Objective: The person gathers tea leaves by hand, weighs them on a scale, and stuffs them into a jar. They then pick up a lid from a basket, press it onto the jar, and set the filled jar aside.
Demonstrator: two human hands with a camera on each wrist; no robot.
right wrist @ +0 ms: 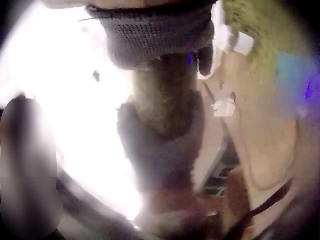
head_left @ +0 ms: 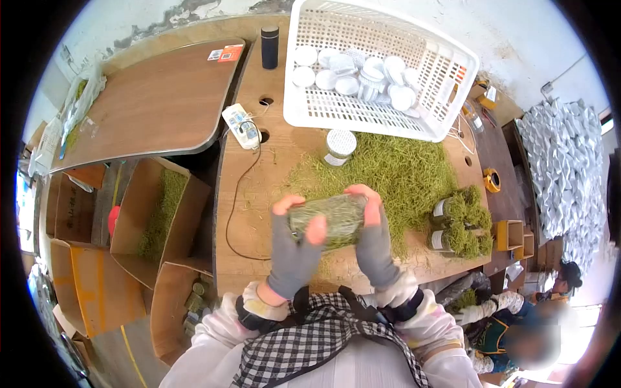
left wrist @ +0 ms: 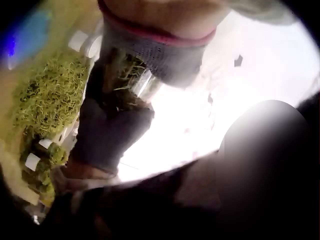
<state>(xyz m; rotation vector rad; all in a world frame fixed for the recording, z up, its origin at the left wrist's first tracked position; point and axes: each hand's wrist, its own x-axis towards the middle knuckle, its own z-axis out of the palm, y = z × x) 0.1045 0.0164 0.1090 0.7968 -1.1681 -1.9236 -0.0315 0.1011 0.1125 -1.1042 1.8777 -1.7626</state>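
Note:
In the head view a clear jar (head_left: 339, 216) packed with dried green stems lies sideways between both hands over the table's near side. My left hand (head_left: 296, 242), in a grey fingerless glove, grips one end, its thumb across the jar's side. The other end is held by my right hand (head_left: 374, 242), gloved the same way, with fingers bent around it. From the left wrist, part of the jar (left wrist: 142, 82) shows between the two gloves. The right wrist view shows the jar (right wrist: 165, 95) blurred between them.
Loose green stems (head_left: 407, 174) cover much of the table beyond the hands. A jar with a white perforated lid (head_left: 341, 143) stands there. White lids (head_left: 372, 71) fill part of a white basket (head_left: 381, 123). Overfilled jars (head_left: 443, 240) stand at right. A cable (head_left: 233, 213) crosses the left side; cardboard boxes (head_left: 103, 284) stand beyond.

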